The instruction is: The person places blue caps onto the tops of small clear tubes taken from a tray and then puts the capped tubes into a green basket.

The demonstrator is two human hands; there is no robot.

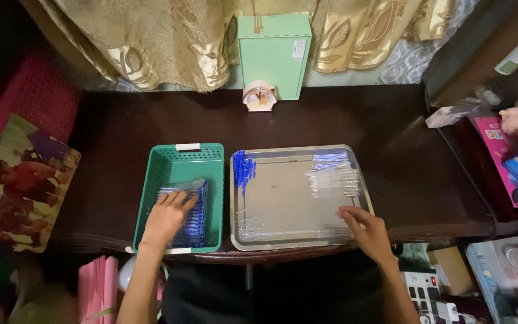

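While left hand (pixel 166 219) lies flat, fingers spread, on the blue pens (pixel 190 213) in the green basket (pixel 178 157), right hand (pixel 364 228) rests on the metal tray's (pixel 295 243) near-right corner, fingers curled, possibly pinching a clear tube; too blurred. Farther: clear barrels (pixel 334 179), blue caps (pixel 243 167), small clock (pixel 259 96).

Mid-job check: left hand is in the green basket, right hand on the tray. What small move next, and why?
Probably close the right hand on a clear tube at the tray's front edge: its fingers already rest there, while the left hand lies on the pens in the basket.
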